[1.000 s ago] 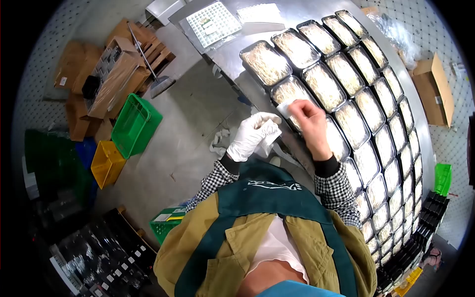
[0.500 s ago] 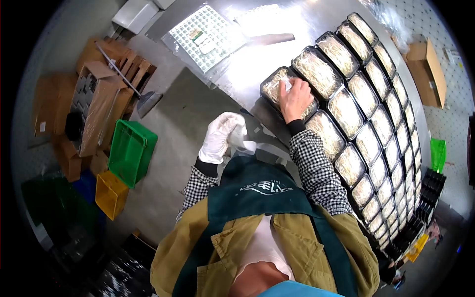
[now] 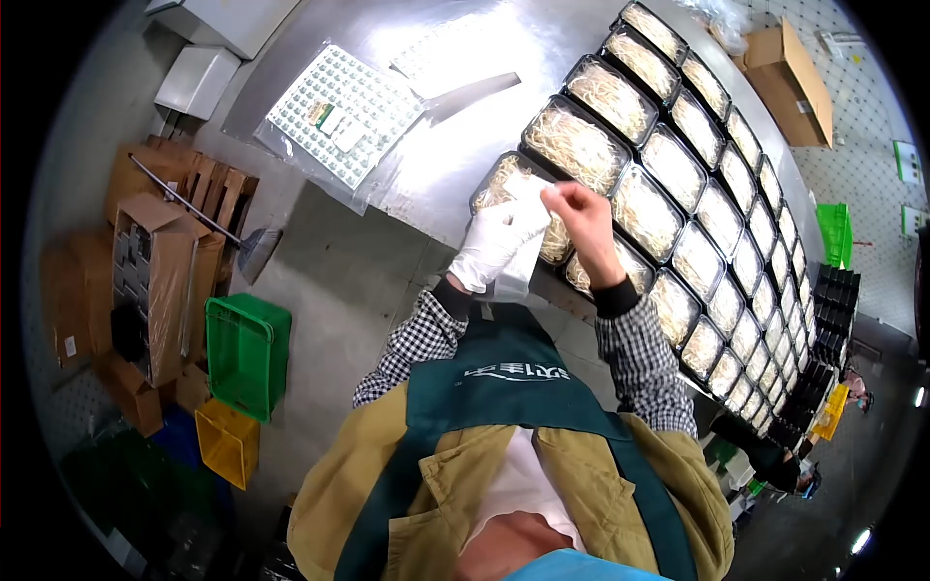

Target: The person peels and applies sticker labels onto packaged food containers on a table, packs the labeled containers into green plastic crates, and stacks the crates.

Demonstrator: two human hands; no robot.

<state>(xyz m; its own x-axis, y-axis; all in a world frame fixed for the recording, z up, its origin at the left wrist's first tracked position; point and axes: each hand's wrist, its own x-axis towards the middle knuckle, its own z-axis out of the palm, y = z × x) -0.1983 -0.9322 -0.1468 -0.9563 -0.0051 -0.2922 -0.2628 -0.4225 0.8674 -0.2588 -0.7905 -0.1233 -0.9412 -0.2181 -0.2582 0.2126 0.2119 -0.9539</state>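
My left hand [image 3: 496, 244], in a white glove, is closed around a white label strip [image 3: 521, 266] that hangs below its fingers. My bare right hand [image 3: 589, 232] meets it from the right, thumb and fingers pinched at the strip's upper edge. Both hands are over the nearest black tray of bean sprouts [image 3: 501, 177], which they partly cover. Beyond it, rows of similar filled trays [image 3: 578, 136] spread over the right of the metal table [image 3: 407, 198].
A sheet of small printed stickers [image 3: 354, 107] lies in clear plastic on the table, beside a flat grey blade-like piece [image 3: 480, 95]. Left on the floor are a green crate [image 3: 247, 353], a yellow crate [image 3: 228, 441], cardboard boxes [image 3: 155, 281] and a broom [image 3: 257, 252].
My right hand has lifted from the nearest tray to the label strip. My left hand has moved right and up with the strip, over the tray. The view has shifted.
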